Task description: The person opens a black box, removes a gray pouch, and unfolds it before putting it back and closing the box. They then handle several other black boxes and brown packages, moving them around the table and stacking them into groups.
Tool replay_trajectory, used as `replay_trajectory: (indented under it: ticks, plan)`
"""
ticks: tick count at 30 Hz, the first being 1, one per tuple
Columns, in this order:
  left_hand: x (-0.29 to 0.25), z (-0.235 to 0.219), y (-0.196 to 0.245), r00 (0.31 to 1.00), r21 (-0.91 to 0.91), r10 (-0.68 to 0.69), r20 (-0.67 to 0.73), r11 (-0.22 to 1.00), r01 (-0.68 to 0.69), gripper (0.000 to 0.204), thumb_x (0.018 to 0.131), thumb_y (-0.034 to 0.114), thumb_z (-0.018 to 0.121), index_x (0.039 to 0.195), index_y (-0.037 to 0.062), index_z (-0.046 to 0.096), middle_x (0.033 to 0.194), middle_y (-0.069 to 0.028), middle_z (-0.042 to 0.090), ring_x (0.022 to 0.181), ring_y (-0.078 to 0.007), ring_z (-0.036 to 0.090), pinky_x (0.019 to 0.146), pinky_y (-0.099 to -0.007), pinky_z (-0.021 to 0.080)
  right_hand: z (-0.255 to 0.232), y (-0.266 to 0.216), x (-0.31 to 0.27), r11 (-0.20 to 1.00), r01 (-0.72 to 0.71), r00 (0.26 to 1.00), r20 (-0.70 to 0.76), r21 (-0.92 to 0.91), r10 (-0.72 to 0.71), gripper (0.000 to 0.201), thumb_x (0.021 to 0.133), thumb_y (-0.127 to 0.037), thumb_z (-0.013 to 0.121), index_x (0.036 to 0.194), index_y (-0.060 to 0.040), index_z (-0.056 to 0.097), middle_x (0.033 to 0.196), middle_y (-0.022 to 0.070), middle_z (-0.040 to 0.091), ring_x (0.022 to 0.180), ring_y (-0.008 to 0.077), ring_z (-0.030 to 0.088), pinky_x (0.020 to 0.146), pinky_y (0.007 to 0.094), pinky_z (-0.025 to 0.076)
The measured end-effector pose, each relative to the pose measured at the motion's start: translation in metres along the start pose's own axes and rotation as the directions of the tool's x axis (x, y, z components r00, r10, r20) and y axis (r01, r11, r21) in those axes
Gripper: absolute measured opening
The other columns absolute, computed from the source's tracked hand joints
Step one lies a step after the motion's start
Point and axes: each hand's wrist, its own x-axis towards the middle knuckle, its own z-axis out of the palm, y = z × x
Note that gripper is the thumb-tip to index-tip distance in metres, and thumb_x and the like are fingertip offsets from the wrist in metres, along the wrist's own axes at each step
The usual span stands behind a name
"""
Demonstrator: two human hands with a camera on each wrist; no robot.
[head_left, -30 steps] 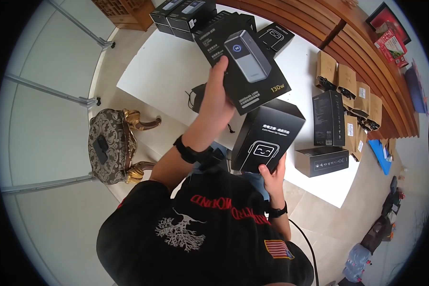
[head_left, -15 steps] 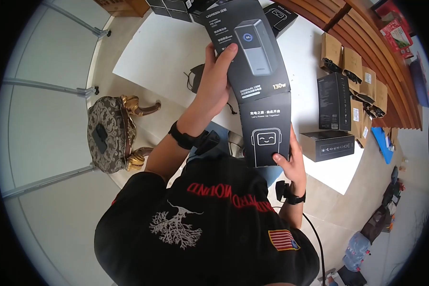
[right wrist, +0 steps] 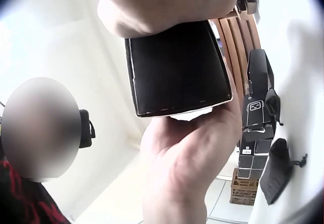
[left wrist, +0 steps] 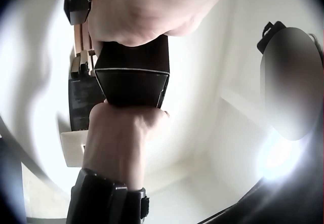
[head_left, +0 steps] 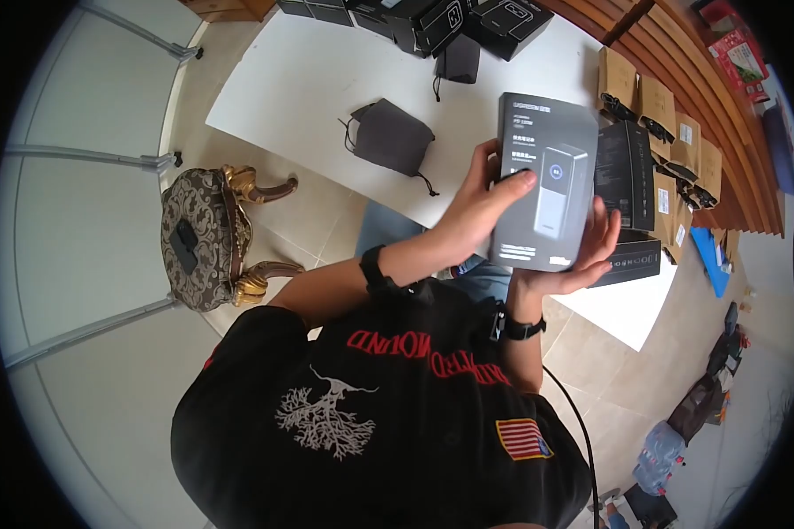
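Observation:
Both hands hold a black power bank box (head_left: 545, 181) above the table, its printed front facing up toward the head camera. At its left side my left hand (head_left: 472, 220) grips it, thumb across the front and fingers behind. My right hand (head_left: 578, 260) cups the lower end, its fingers curled up along the right edge. The inner box with the smiling face does not show in the head view; only the outer sleeve does. Plain dark faces of the power bank box (left wrist: 134, 85) appear between the hands in the left wrist view.
A grey drawstring pouch (head_left: 390, 138) lies on the white table (head_left: 278, 97), a smaller pouch (head_left: 458, 60) beyond it. Several black boxes (head_left: 507, 25) line the far edge. Brown packets (head_left: 657, 97) and more black boxes (head_left: 626, 163) stand at the right. A patterned stool (head_left: 207, 238) stands left.
The inner box has gone up into the printed sleeve, from separate, to partly in, to out of sight. Both hands have moved right with it, and the pouch has come into full view.

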Motion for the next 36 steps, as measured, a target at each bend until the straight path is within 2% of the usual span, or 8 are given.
replay_trajectory:
  ticks: [8,15,18,21,24,26,30,36]
  plan:
    - [0.009,-0.016,0.014,0.998,-0.129,0.045,-0.048,0.99,-0.051,0.064,0.093,0.021,0.066,0.137,-0.0003,0.024,0.125,-0.0143,0.049,0.117,-0.0198,0.05,0.098,-0.0332,0.044,0.019,-0.003,0.015,0.99,-0.066,0.963,0.251,-0.126,0.096,0.058,0.1,-0.046,0.033,0.134,0.0002,0.043,0.137,0.0179,0.046,0.125,0.0296,0.047,0.107,0.0424,0.035]
    - [0.006,-0.06,0.046,1.0,0.205,-0.015,0.001,0.979,0.014,0.067,0.092,0.031,0.066,0.14,0.0014,0.03,0.128,-0.0126,0.049,0.117,-0.0184,0.051,0.092,-0.0332,0.047,-0.03,0.0,0.002,0.723,-0.622,0.442,0.627,-0.301,0.642,0.067,0.091,-0.029,0.064,0.144,-0.0006,0.034,0.134,0.0124,0.05,0.127,0.0241,0.047,0.108,0.0361,0.033]
    - [0.036,-0.088,0.076,0.999,0.439,0.023,-0.031,0.898,-0.007,0.076,0.087,0.045,0.07,0.141,0.005,0.035,0.135,-0.0112,0.046,0.118,-0.0198,0.049,0.093,-0.0382,0.047,-0.034,0.009,-0.002,0.611,-0.789,0.506,0.501,-0.059,0.702,0.068,0.091,-0.033,0.064,0.144,-0.0031,0.033,0.13,0.0142,0.054,0.117,0.0236,0.056,0.099,0.0352,0.045]
    - [0.119,-0.129,0.103,0.792,0.76,0.606,0.081,0.476,-0.443,0.088,0.075,0.039,0.082,0.14,0.0035,0.035,0.136,-0.0178,0.042,0.12,-0.0277,0.05,0.094,-0.0377,0.048,-0.026,0.018,0.001,0.607,-0.794,0.528,0.536,0.035,0.659,0.054,0.096,-0.038,0.056,0.132,0.0005,0.044,0.109,0.0179,0.063,0.089,0.0259,0.066,0.078,0.0343,0.055]
    - [0.154,-0.118,0.131,0.774,0.939,0.631,0.056,0.229,-0.255,0.064,0.089,0.014,0.065,0.143,0.0006,0.035,0.143,-0.0192,0.041,0.122,-0.0266,0.05,0.095,-0.0331,0.045,-0.021,0.02,0.001,0.626,-0.775,0.581,0.482,0.082,0.656,0.05,0.099,-0.04,0.049,0.118,0.006,0.053,0.097,0.0202,0.066,0.081,0.0265,0.067,0.074,0.0346,0.055]
    - [0.195,-0.15,0.11,0.822,0.985,0.569,-0.038,0.161,-0.066,0.087,0.069,0.041,0.083,0.136,0.0024,0.043,0.131,-0.0231,0.051,0.117,-0.0318,0.056,0.088,-0.0372,0.05,-0.022,0.017,0.003,0.583,-0.799,0.584,0.418,0.147,0.695,0.048,0.099,-0.04,0.05,0.118,0.0049,0.053,0.097,0.0194,0.066,0.08,0.0263,0.067,0.074,0.0342,0.054]
    - [0.21,-0.16,0.098,0.846,0.985,0.533,0.018,0.138,-0.108,0.084,0.065,0.039,0.085,0.131,0.0029,0.047,0.116,-0.0207,0.063,0.101,-0.0313,0.064,0.083,-0.0376,0.052,-0.032,0.009,0.001,0.716,-0.698,0.681,0.34,0.031,0.649,0.05,0.098,-0.043,0.052,0.118,0.0026,0.054,0.095,0.0168,0.066,0.077,0.0239,0.066,0.07,0.0323,0.053]
    - [0.127,-0.174,0.146,0.898,0.608,0.387,-0.209,0.77,-0.19,0.051,0.079,0.027,0.075,0.121,0.0076,0.055,0.113,-0.0082,0.064,0.097,-0.02,0.062,0.084,-0.035,0.051,-0.036,0.003,0.015,0.74,-0.672,0.689,0.361,-0.007,0.628,0.048,0.099,-0.035,0.051,0.135,-0.0072,0.039,0.101,0.0132,0.065,0.08,0.0234,0.068,0.072,0.0335,0.054]
